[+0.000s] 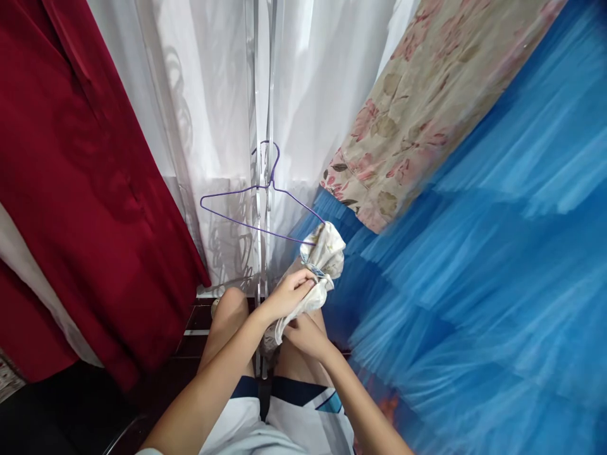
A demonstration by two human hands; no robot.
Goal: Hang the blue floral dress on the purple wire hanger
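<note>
Left hand (290, 294): pinched on the cloth (328, 243)
Right hand (308, 333): at its lower edge (fingers hidden, cannot tell grip)
Hanger (272, 184): right corner cloth-covered

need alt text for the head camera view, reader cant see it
A person's left hand grips pale patterned cloth gathered over one end of a purple hanger, the right hand at the cloth's lower part. Red fabric hangs at left, white fabric behind, floral fabric and blue ruffles at right.

the hanger (272, 183) is purple, the cloth (331, 243) mostly off-white
</note>
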